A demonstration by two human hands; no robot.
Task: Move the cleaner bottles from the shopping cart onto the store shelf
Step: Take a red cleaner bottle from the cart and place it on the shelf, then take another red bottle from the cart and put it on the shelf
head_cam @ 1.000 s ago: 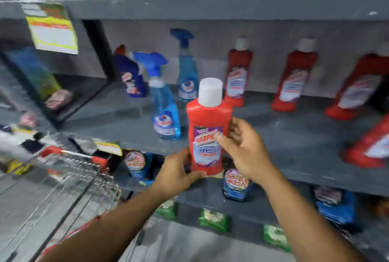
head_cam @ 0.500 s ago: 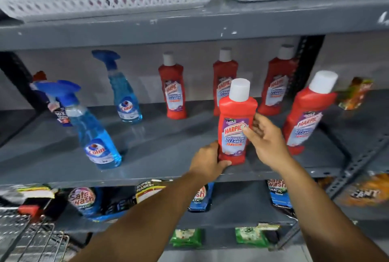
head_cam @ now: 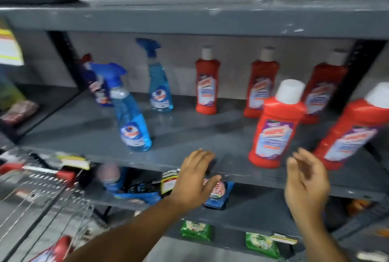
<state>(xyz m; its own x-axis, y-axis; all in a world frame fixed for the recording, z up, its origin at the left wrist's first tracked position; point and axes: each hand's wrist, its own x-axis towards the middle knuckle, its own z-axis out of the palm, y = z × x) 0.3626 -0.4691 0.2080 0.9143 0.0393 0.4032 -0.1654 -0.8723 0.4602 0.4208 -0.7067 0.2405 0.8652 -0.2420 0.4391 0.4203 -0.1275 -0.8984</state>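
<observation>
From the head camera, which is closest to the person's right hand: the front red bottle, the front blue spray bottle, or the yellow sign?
From the right hand:
1. Front red bottle, just left of and above it on the shelf.
2. Front blue spray bottle, left, past the left hand.
3. Yellow sign, far left edge.

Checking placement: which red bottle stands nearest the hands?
The front red bottle, standing between both open hands; the other front one is further right, three more stand along the back.

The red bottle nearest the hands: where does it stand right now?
In the head view, the red bottle stands upright at the front edge of the grey shelf, right of centre, just ahead of the right hand, with another red bottle to its right.
</observation>
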